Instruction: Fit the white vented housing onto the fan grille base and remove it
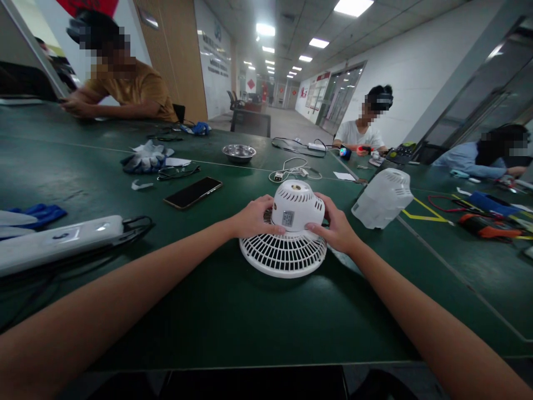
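Left hand is clamped on the white fan head at its 9 o'clock, right hand at 3. On my feed it's just off frame centre toward 4, on the green table: grille down, motor housing pointing up, axis roughly upright. Grey label faces 6, toward me; print too small to read. Wall lettering at 11, illegible. Phone at 10.
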### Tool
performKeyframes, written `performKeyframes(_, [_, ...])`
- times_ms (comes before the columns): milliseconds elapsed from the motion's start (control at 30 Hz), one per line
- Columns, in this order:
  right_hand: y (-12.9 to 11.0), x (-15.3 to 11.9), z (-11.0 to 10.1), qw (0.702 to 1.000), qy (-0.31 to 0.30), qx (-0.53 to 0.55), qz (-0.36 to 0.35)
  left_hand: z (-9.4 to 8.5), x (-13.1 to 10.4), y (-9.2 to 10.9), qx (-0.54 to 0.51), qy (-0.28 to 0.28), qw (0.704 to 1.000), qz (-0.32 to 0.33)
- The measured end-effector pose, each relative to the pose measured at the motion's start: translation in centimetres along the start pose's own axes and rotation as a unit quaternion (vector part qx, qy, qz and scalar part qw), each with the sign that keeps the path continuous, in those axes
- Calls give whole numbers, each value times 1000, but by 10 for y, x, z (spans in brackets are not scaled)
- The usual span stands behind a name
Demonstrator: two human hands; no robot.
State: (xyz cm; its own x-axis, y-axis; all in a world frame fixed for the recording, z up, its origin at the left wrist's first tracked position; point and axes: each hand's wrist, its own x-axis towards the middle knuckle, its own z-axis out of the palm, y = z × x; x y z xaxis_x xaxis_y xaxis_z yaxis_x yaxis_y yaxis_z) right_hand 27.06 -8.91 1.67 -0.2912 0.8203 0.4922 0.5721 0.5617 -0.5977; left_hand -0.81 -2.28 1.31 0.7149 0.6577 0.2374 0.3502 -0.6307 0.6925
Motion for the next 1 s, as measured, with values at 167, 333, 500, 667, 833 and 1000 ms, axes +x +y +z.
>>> performKeyframes(167, [0,0,0,1000,-4,3,0,0,1,-2,-4,-2,1000,-2])
performKeyframes(333, [-1,0,0,1000,-3,3,0,0,1,-3,-3,-3,1000,-5])
performKeyframes(500, [-3,0,0,1000,-7,6,7,0,1,-4,-9,-4,1000,2])
performKeyframes(667, [-1,-1,0,1000,-6,8,6,0,1,-4,-10,-1,1000,11])
performKeyframes(833, [2,-1,1,1000,-3,4,9,0,2,-3,-3,-4,1000,3])
performKeyframes(1000, [-1,-1,0,1000,-2,1,11,0,1,-3,3,2,1000,1])
